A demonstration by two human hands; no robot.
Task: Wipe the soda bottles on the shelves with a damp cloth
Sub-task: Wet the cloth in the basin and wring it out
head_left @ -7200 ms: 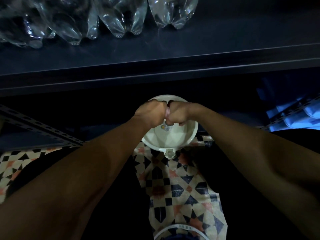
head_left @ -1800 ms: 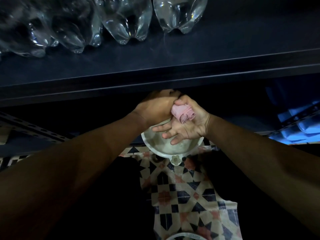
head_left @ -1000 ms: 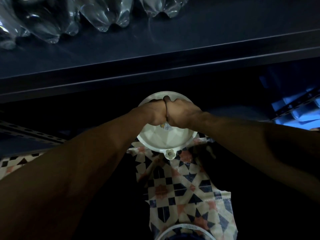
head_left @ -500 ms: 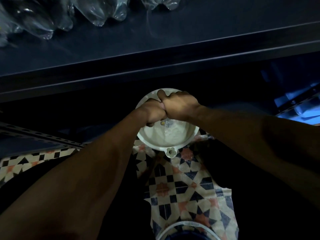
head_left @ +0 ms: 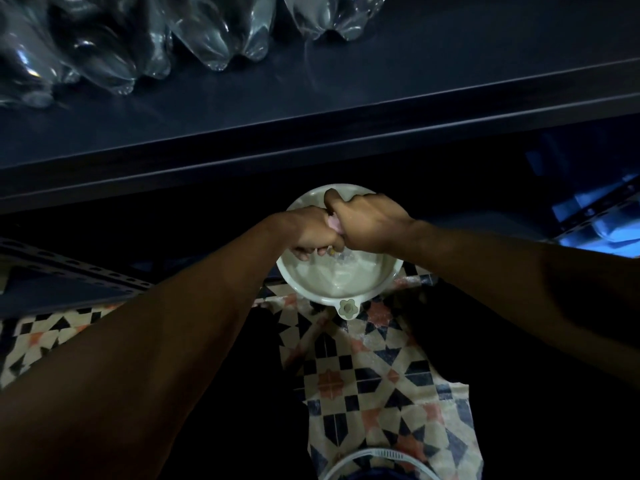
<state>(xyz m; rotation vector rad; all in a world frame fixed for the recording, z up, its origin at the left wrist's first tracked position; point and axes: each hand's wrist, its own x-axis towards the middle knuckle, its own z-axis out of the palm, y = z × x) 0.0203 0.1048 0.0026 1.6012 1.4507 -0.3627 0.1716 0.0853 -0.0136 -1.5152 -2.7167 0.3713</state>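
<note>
My left hand and my right hand are pressed together over a pale basin on the floor. Both grip a rolled pink cloth, of which only a small strip shows between the fists. Water lies in the basin under them. Several clear soda bottles stand in a row at the back of a dark shelf, above and beyond my hands.
The shelf's front edge runs across the view just beyond the basin. A perforated metal rail lies at the left. Patterned floor tiles are below. Blue-lit packs sit at the right. A white ring shows at the bottom edge.
My fists stay clamped together on the cloth over the basin; the right hand has rotated, its thumb rising. The view has tilted up a little, showing more of the bottles.
</note>
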